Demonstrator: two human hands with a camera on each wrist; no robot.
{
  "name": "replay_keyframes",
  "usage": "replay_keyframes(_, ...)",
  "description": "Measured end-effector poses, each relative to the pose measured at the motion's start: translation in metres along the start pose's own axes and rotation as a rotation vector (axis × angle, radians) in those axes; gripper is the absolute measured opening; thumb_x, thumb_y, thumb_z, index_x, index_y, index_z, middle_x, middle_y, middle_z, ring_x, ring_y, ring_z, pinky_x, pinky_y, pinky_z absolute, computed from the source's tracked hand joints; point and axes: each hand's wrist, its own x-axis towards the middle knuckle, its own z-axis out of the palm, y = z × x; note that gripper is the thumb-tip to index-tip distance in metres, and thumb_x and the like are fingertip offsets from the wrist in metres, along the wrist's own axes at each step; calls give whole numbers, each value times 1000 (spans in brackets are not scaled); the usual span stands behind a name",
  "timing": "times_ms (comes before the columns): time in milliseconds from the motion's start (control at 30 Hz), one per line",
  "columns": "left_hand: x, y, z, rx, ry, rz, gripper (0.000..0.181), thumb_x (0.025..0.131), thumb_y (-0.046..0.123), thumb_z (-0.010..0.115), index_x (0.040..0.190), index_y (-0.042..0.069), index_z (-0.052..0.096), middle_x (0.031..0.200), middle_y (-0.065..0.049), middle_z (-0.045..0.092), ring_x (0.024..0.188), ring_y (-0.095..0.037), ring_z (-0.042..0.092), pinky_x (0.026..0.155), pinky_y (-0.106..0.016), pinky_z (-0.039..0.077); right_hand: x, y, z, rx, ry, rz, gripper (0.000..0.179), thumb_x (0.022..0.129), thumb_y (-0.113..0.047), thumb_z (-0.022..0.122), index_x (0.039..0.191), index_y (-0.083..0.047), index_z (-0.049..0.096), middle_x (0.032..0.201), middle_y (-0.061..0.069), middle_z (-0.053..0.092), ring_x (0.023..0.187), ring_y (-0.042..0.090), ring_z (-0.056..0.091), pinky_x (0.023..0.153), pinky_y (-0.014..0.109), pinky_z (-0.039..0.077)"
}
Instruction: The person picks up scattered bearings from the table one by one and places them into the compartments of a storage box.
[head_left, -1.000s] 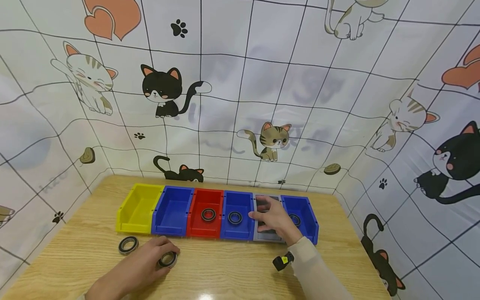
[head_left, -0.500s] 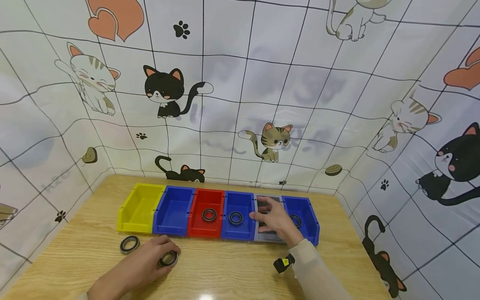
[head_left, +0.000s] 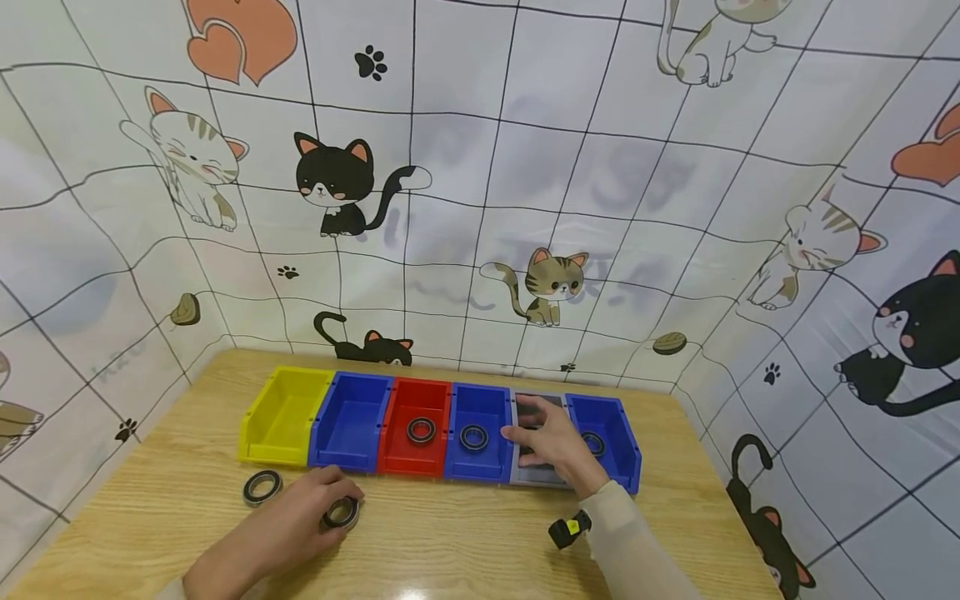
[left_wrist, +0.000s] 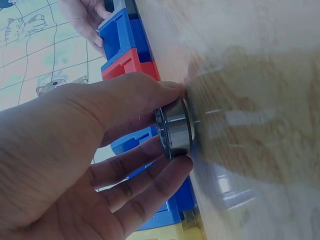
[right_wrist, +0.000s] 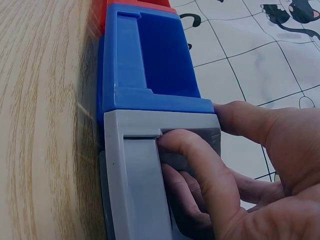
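Observation:
My left hand (head_left: 300, 512) pinches a bearing (left_wrist: 175, 130), a dark-faced metal ring, between thumb and fingertips. It stands tilted close to the wooden tabletop, in front of the bins. A second bearing (head_left: 262, 487) lies on the table left of that hand. My right hand (head_left: 555, 442) reaches into the grey bin (right_wrist: 145, 185), with bent fingers inside and one finger over the wall beside the blue bin (right_wrist: 155, 100). I cannot tell whether those fingers hold something. More bearings lie in the red bin (head_left: 422, 454), the blue bin right of it and the far-right blue bin (head_left: 622, 454).
A yellow bin (head_left: 273, 417) and a blue bin (head_left: 351, 425) stand at the row's left end. Behind the table (head_left: 450, 542) hangs a cat-printed wall cloth (head_left: 450, 208). A small black item with a yellow mark (head_left: 570, 529) shows at the right wrist.
The head view has shifted slightly, so everything sits a little further right in the picture. Both hands keep their places, and the left one still pinches the bearing.

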Motion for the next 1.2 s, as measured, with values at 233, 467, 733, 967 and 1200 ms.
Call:
replay_keyframes(233, 2, 2, -3, 18, 43, 16, 33, 91, 23, 102, 119, 23, 85, 112, 8, 73, 96, -8, 67, 85, -32, 68, 2, 3, 0, -4, -2, -10, 79, 106, -16, 88, 176, -18, 52, 165, 33, 59, 115, 28, 82, 71, 45, 73)
replay_keyframes(467, 6, 4, -6, 59, 99, 10, 37, 90, 23, 102, 122, 19, 85, 114, 4, 75, 98, -12, 69, 86, -36, 70, 2, 2, 0, -10, 4, -11, 78, 106, -16, 88, 175, -18, 53, 164, 33, 59, 111, 27, 82, 70, 44, 73)
replay_keyframes(733, 16, 3, -19, 75, 151, -47, 41, 89, 18, 103, 126, 16, 85, 116, 1, 76, 100, -12, 71, 88, -34, 71, 3, 2, 0, -10, 10, 15, 77, 106, -16, 89, 175, -19, 54, 164, 32, 59, 113, 30, 81, 71, 44, 73)
replay_keyframes(967, 27, -2, -22, 125, 284, -19, 42, 86, 9, 103, 124, 10, 84, 113, -3, 77, 97, -15, 71, 86, -37, 70, 1, 2, -1, -16, -14, -13, 80, 105, -23, 91, 175, -16, 52, 163, 36, 57, 112, 30, 82, 72, 41, 74)
replay_keyframes(1200, 44, -3, -26, 140, 347, -32, 41, 86, 5, 101, 123, 5, 83, 113, -8, 78, 97, -20, 71, 86, -40, 70, 1, 2, 0, -7, 7, 7, 77, 105, -19, 90, 174, -18, 55, 163, 33, 58, 114, 31, 82, 73, 41, 74)
